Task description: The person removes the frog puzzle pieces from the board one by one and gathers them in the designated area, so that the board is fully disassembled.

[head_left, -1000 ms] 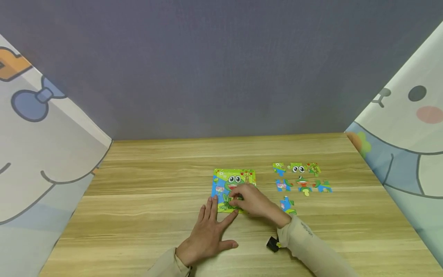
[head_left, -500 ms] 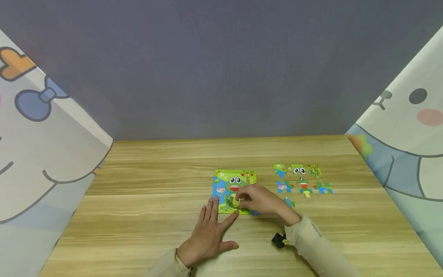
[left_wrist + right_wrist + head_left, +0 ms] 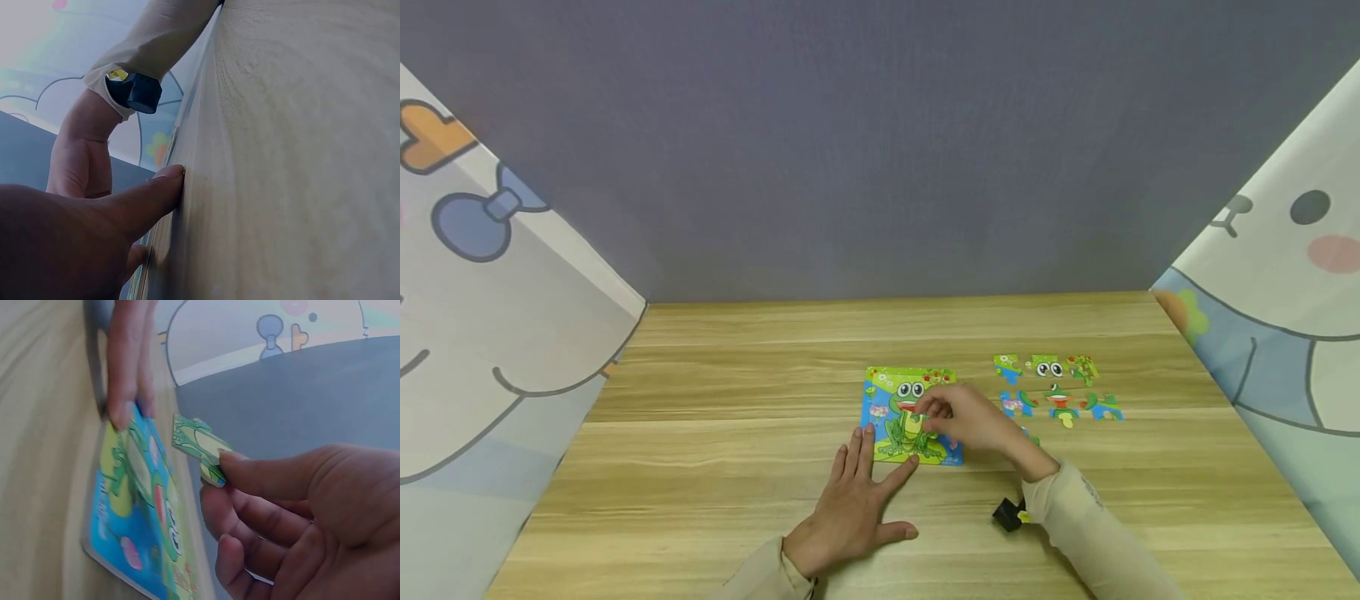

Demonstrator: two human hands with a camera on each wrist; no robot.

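A square frog puzzle board [image 3: 895,446] lies on the wooden table. My left hand [image 3: 846,508] rests flat with spread fingers, their tips touching the board's left and lower edges. Above the board, my right hand [image 3: 973,419] pinches a green and pale yellow puzzle piece [image 3: 199,440] between thumb and fingers. In the right wrist view the piece is lifted off the board, tilted. That hand covers part of the board's right side in the head view. The left wrist view shows my left thumb [image 3: 153,194] close over the wood.
Several loose puzzle pieces lie right of the board, including one with frog eyes [image 3: 1048,367], one with a mouth [image 3: 1060,404] and a blue-green one [image 3: 1105,407]. Another is mostly hidden behind the right forearm. A black device [image 3: 1009,514] sits at the right wrist.
My right hand has moved from the board's lower middle to the right, then up, uncovering the lower part of the picture. My left hand stays in place.
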